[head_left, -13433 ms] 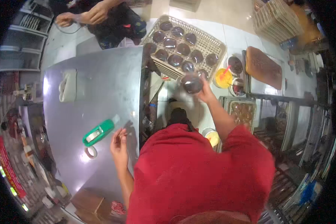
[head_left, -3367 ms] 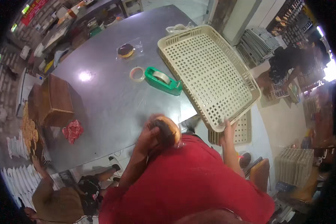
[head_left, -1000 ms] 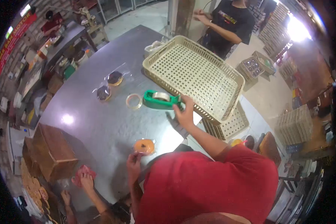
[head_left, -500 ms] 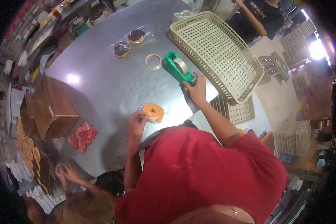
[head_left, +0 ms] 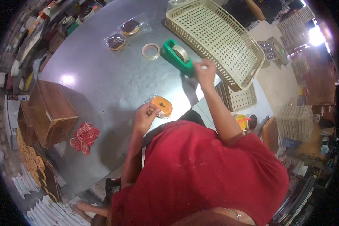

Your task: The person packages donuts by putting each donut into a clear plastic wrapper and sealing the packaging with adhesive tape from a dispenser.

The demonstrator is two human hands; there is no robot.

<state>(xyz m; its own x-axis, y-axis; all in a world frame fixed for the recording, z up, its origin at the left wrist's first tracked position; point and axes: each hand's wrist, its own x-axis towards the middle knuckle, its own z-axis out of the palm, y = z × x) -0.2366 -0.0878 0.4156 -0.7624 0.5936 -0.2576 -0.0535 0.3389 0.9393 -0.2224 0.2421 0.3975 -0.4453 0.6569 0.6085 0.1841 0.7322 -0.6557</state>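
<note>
The wrapped orange-topped bun (head_left: 162,106) lies on the near edge of the tabletop (head_left: 128,83), its wrapper pinched in the left hand (head_left: 146,117). Toward one o'clock from it is the green tape dispenser (head_left: 173,58); beside its end the right hand (head_left: 206,73) has thumb and fingers drawn narrow, any tape between them indiscernible. A tape roll (head_left: 144,51) lies at twelve, two wrapped dark-topped buns (head_left: 130,27) at eleven, the red cloth (head_left: 86,137) at eight.

A metal table (head_left: 118,81) carries doughnuts (head_left: 131,27), a tape dispenser (head_left: 174,58) and a cloth (head_left: 86,138).
</note>
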